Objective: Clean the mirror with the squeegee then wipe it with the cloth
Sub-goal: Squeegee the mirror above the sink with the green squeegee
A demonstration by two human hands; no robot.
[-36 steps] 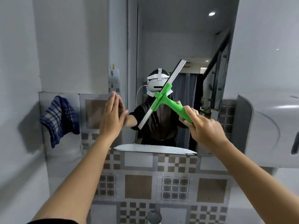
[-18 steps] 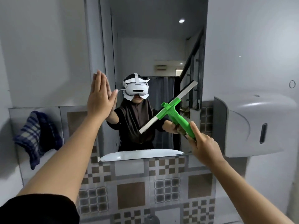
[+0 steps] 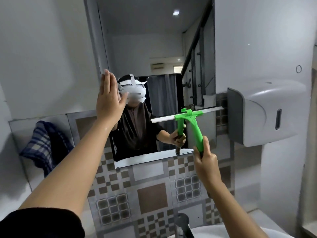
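Since half a second ago the squeegee has swung from a steep diagonal to nearly level, and its blade now lies across the lower right part of the mirror, the blade's far end reaching the mirror's right edge beside the grey wall dispenser. Right hand is clamped around the bottom of the green handle, fingers wrapped tight, with the blade above and ahead of it and the handle rising from the fist to the cross-piece. Left hand is open and flat, fingers together and pointing up, palm pressed toward the glass at the mirror's left edge; whether the palm actually touches the glass cannot be told. Well below and to the left of that hand, past the forearm, the blue checked cloth hangs bunched against the wall, untouched. Below both hands runs the patterned tile band, and a dark tap stands low between the two forearms
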